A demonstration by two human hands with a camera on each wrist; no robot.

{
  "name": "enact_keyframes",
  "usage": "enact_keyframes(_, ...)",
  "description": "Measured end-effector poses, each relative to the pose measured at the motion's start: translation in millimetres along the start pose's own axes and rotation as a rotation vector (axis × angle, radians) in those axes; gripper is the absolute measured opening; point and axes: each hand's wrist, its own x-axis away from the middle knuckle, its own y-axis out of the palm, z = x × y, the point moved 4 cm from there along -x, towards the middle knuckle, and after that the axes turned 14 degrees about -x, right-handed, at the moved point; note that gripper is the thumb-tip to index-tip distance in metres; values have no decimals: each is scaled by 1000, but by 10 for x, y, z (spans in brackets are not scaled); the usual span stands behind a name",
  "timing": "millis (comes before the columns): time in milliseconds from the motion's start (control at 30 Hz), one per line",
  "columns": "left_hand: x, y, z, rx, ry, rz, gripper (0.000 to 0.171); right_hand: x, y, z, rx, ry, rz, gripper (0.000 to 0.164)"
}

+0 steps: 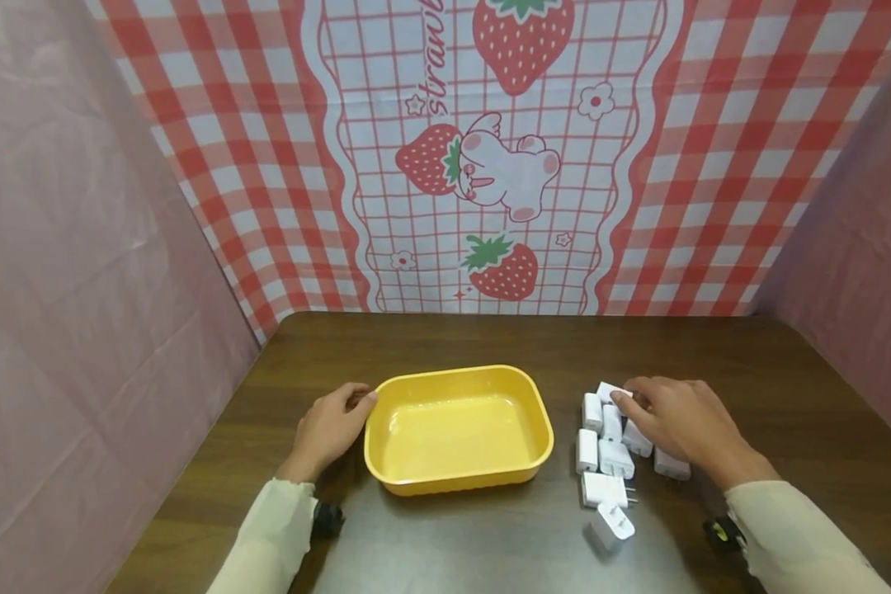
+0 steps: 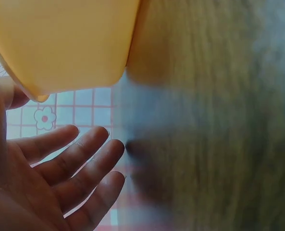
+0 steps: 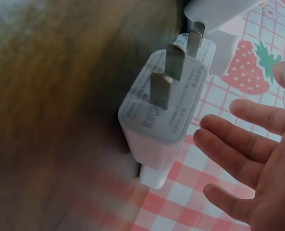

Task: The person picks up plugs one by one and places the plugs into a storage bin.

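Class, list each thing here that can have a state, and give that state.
Yellow tray, upright, open side up
White chargers, loosely clustered, unplugged
Charger nearest the person, prongs up
Left hand, fingers relaxed, thumb at the tray's rim
Right hand, fingers apart, by the chargers

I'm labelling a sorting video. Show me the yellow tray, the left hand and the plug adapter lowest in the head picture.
Yellow tray [image 1: 456, 440]: head view, bare inside floor.
Left hand [image 1: 328, 432]: head view, back of the hand.
Lowest plug adapter [image 1: 615, 528]: head view, white body.
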Motion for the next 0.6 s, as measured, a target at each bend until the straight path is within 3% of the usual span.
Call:
enact_keyframes(267, 51, 2, -17, 13, -8, 7, 50, 108, -14, -14, 31, -37, 22, 48)
enact_keyframes(600, 68, 33, 5, 46, -6, -7, 50, 219, -77, -95, -9, -42, 12, 41)
